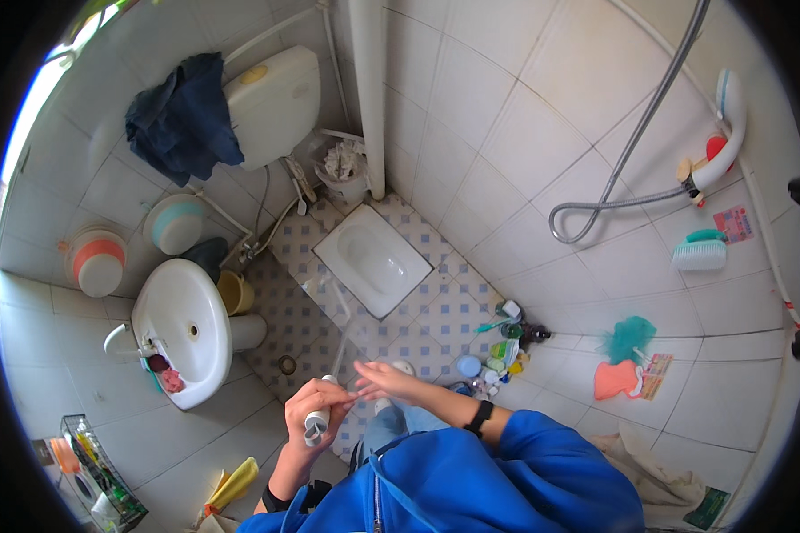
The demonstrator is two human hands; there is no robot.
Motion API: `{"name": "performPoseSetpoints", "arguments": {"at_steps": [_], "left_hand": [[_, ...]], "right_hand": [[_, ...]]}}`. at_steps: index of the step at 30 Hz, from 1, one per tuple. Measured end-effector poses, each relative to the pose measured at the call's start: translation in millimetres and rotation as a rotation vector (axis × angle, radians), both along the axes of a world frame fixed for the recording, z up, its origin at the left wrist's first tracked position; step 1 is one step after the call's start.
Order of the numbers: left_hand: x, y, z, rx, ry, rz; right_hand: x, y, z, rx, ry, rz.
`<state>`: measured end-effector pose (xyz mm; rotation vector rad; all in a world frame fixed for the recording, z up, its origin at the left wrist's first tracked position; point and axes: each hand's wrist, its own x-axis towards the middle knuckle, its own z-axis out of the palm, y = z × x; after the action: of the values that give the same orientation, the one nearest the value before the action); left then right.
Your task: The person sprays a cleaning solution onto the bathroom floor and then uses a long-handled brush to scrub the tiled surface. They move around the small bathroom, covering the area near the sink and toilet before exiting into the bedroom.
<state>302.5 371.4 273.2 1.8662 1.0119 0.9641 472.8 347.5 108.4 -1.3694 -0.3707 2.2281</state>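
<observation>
My left hand (309, 410) is wrapped round the thick, white-and-grey grip of a long-handled tool (316, 419), low in the middle of the view. From beyond the fingers a thin pale shaft runs away over the tiled floor, toward a whitish, blurred end beside the squat toilet (372, 258); its exact kind cannot be made out. Close by on the right, my right hand (387, 382) has its fingers stretched out, with nothing in them. Its fingertips come near the left hand's fingers; whether they touch is unclear.
A white washbasin (185, 329) juts from the left wall, a yellowish bucket (235, 292) beside it. Several bottles and tubs (500, 354) line the floor at right. A waste bin (340, 169) stands behind the toilet. A shower hose (631, 133) loops down the right wall.
</observation>
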Motion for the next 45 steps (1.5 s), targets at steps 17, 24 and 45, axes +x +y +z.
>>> {"name": "performPoseSetpoints", "arguments": {"at_steps": [17,24,45], "left_hand": [[45,-27,-94,-1.507,-0.002,-0.469],[101,-61,-199,-2.121,-0.5,-0.232],[-76,-303,-377,-2.293,-1.04,0.187]], "right_hand": [[57,-43,-168,-0.295,-0.422,-0.892],[105,-65,-225,-0.231,-0.455,-0.951],[-80,-255,-393,-0.081,-0.965,0.274]]}}
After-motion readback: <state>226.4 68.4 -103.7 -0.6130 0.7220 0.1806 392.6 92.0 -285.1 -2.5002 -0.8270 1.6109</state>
